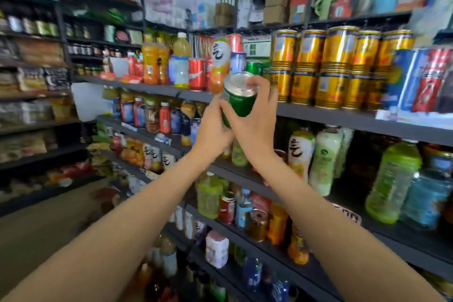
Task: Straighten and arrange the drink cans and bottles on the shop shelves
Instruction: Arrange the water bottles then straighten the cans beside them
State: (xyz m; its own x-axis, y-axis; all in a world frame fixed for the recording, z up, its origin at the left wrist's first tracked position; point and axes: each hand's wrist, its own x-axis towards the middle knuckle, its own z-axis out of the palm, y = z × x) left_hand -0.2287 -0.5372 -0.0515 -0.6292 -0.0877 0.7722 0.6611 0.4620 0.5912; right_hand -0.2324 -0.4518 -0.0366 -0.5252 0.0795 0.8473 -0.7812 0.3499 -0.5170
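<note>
Both my hands hold one green can (239, 98) in the air in front of the upper drink shelf (343, 116). The can is tilted, its silver end facing me. My left hand (212, 130) grips its lower left side. My right hand (257, 120) wraps around it from the right, fingers over the rim. Behind the can stand an orange bottle with a white label (220, 62), a red can (196, 73) and another green can (253, 67). Gold cans (331, 68) are stacked two high to the right.
Blue and red cans (421, 81) stand at the shelf's far right. Lower shelves carry green and white bottles (323, 159), a blue bottle (427, 196) and mixed small cans (258, 224). Snack racks (31, 81) line the left side, with floor (49, 223) between.
</note>
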